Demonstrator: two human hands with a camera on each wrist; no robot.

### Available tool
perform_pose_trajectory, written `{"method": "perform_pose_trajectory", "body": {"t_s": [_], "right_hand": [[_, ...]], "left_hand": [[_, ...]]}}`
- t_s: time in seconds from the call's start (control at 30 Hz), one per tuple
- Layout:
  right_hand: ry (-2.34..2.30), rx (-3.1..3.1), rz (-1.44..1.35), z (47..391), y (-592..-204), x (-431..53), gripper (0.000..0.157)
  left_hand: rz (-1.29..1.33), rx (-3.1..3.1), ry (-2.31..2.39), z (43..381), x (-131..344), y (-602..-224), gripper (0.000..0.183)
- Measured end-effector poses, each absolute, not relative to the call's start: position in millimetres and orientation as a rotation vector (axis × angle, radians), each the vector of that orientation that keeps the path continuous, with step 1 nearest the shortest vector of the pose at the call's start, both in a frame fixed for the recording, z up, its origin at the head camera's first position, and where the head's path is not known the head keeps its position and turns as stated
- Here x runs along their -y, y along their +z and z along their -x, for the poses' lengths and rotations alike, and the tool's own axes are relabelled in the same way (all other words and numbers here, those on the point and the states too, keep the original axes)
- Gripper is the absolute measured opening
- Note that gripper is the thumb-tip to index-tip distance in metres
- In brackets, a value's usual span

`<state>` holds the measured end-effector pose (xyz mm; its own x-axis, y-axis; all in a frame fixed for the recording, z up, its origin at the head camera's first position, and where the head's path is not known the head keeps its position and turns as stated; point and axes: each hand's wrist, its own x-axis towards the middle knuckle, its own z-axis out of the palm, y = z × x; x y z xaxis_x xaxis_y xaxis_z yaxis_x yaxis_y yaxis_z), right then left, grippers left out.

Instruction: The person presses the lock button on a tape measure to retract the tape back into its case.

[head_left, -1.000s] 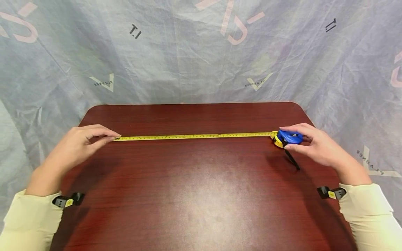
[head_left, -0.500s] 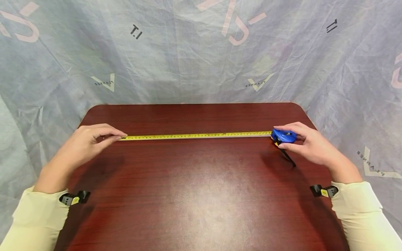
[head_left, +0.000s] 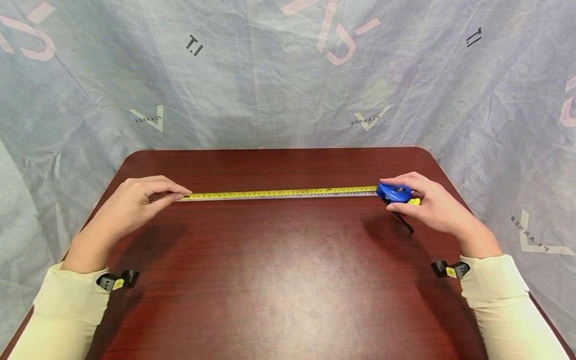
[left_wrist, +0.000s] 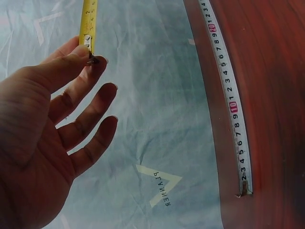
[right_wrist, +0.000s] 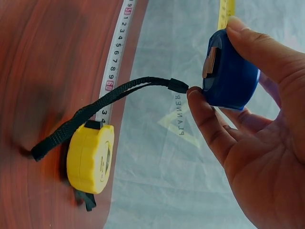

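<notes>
My right hand [head_left: 434, 202] grips a blue tape measure [head_left: 392, 192] between thumb and fingers, raised above the table. Its yellow blade [head_left: 279, 192] is drawn out straight to the left. At the far end, the thumb and index finger of my left hand [head_left: 139, 202] pinch the blade's metal hook, the other fingers held apart from it. A black wrist strap [right_wrist: 95, 107] hangs from the blue case. Below lies a yellow tape measure [right_wrist: 88, 157] on the table, its white blade [left_wrist: 231, 105] extended roughly parallel under the raised one; the blue case and right hand partly hide it in the head view.
The reddish-brown table [head_left: 270, 270] has rounded far corners. A grey printed cloth [head_left: 252, 75] hangs behind it and at both sides. Small dark cameras sit on both wrists, at the cuffs of pale sleeves [head_left: 499, 285].
Both hands have moved inward, left hand rightward and right hand leftward. The stretch of yellow blade between them has shortened. More of the white blade shows beneath it, and the yellow case now appears right of the blue one.
</notes>
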<state>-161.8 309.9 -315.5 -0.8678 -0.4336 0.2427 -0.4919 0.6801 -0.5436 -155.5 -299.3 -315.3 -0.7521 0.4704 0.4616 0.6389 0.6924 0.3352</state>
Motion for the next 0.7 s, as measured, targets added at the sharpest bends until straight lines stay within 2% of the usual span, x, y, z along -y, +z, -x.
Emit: {"method": "perform_pose_trajectory", "body": {"t_s": [0.7], "right_hand": [[1.014, 2.787, -0.831, 168.0, -322.0, -287.2, 0.058]], "left_hand": [[0.89, 2.606, -0.682, 162.7, 275.3, -321.5, 0.032]]}}
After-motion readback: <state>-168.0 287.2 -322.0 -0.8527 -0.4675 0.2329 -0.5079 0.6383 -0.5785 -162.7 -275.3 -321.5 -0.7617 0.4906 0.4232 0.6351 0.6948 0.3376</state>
